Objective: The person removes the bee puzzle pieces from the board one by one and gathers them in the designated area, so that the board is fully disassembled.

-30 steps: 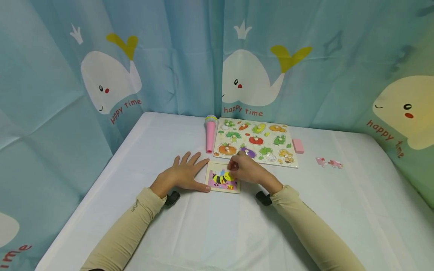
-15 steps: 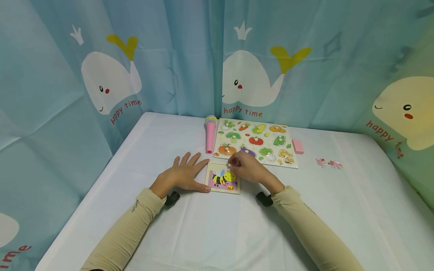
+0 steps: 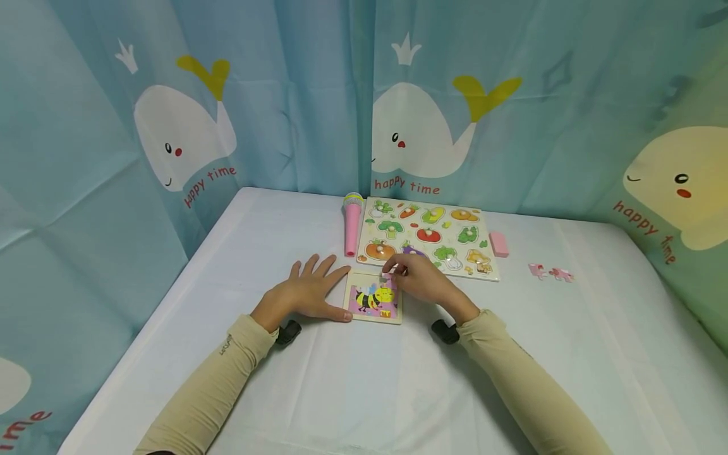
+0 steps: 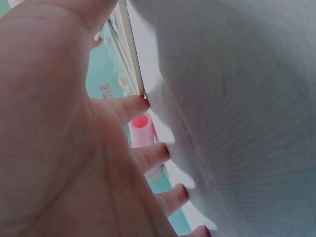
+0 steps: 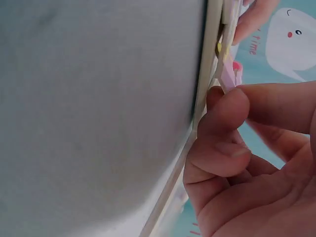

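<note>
A blue curtain printed with whales backs a table (image 3: 273, 392) covered in white cloth. On it lies a flat vegetable board (image 3: 451, 237), its longer sides running left to right with a slight slant. The left hand (image 3: 307, 292) rests on the table with fingers spread. The right hand (image 3: 421, 281) reaches in from the other side, its fingers bent.

Between the hands, in front of the board, sits the bee puzzle (image 3: 375, 319), nearly square and lying flat; left thumb and forefinger touch its left edge. The pictured bee's long axis runs left to right, head at the right. A pink microphone (image 3: 352, 227) lies alongside the board, grille end toward the curtain, handle toward the person. Beyond the board's right edge is a pink block (image 3: 498, 244), then two loose pieces (image 3: 562, 275). Smallest, a pale pink piece (image 5: 227, 75) is pinched between right thumb and forefinger, tilted at the puzzle's far right corner; its long axis is unclear.
</note>
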Demonstrator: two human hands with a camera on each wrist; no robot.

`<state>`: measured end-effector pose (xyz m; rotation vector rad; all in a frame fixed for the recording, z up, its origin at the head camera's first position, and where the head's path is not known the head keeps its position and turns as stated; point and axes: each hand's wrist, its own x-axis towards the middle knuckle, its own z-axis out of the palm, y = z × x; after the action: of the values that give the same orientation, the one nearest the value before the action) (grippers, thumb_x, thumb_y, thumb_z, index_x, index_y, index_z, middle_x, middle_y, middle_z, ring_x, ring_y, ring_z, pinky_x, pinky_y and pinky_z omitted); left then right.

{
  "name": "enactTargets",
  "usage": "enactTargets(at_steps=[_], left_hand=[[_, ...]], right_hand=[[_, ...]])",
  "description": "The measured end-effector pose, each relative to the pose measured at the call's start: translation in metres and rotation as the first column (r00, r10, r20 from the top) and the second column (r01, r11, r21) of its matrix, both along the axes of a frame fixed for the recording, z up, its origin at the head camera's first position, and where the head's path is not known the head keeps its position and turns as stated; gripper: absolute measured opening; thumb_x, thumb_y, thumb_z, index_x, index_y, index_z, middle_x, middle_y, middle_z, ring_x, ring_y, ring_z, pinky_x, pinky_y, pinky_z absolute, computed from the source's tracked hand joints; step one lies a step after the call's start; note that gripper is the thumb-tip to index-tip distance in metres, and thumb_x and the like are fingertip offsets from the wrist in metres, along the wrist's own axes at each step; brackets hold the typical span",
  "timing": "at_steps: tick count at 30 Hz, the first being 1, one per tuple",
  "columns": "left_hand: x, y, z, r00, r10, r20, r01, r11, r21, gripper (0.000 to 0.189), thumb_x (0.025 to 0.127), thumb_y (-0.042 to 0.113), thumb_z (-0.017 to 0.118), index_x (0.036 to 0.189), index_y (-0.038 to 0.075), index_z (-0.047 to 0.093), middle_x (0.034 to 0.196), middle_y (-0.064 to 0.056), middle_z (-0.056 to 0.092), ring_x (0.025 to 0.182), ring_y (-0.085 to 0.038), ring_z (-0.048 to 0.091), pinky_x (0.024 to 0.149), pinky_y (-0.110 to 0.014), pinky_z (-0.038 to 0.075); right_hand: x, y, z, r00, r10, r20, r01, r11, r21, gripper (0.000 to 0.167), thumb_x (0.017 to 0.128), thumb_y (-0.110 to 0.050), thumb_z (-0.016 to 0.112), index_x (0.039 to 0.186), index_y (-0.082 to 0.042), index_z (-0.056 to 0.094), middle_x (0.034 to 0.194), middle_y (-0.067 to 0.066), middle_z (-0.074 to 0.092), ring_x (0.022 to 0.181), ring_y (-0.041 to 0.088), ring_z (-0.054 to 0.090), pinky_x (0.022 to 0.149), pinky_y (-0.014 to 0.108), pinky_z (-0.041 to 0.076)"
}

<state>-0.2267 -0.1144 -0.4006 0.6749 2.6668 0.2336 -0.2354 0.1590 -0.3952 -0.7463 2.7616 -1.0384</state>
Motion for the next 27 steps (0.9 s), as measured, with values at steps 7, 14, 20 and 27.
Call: enactTargets(at_steps=[7,14,20,27], left_hand=[[0.0,-0.0001,-0.0008,1.0,-0.004,-0.001,0.004,1.0,0.011,0.11,0.09,0.071,0.073,0.173,0.02,0.022,0.178,-0.017,0.006,0.161,-0.048,0.0,0.123,-0.071,0.003],[-0.0013,-0.0007,0.0012,1.0,-0.012,-0.008,0.012,1.0,0.005,0.11,0.091,0.071,0.072,0.173,0.02,0.02,0.179,-0.017,0.006,0.161,-0.048,0.0,0.123,-0.071,0.004],[-0.0013,-0.0015,0.0007,1.0,-0.014,-0.007,0.014,1.0,0.004,0.11,0.091,0.071,0.072,0.173,0.02,0.021,0.178,-0.017,0.006,0.161,-0.048,0.001,0.123,-0.071,0.004],[-0.0004,-0.0022,0.0001,1.0,-0.013,-0.004,0.013,1.0,0.011,0.11,0.091,0.071,0.072,0.173,0.02,0.021,0.179,-0.017,0.006,0.161,-0.048,0.0,0.123,-0.071,0.003]], right_hand=[[-0.002,-0.001,-0.0015,0.999,-0.028,0.017,0.028,1.0,0.01,0.011,0.099,0.005,0.064,0.105,0.002,0.073,0.093,0.009,0.068,0.084,0.022,0.059,0.075,0.037,0.051],[-0.0036,-0.0004,-0.002,0.999,-0.032,0.023,0.032,0.999,0.007,0.011,0.098,0.004,0.065,0.107,0.001,0.073,0.097,0.01,0.068,0.088,0.024,0.06,0.079,0.039,0.052],[-0.0061,-0.0013,-0.0036,0.998,-0.052,0.021,0.052,0.999,0.015,0.01,0.099,0.002,0.066,0.106,0.001,0.073,0.097,0.01,0.069,0.087,0.023,0.059,0.078,0.038,0.05],[-0.0066,-0.0025,-0.0043,0.995,-0.086,0.044,0.085,0.996,0.021,0.009,0.1,0.0,0.065,0.103,0.001,0.074,0.095,0.008,0.068,0.086,0.022,0.057,0.077,0.036,0.049]])
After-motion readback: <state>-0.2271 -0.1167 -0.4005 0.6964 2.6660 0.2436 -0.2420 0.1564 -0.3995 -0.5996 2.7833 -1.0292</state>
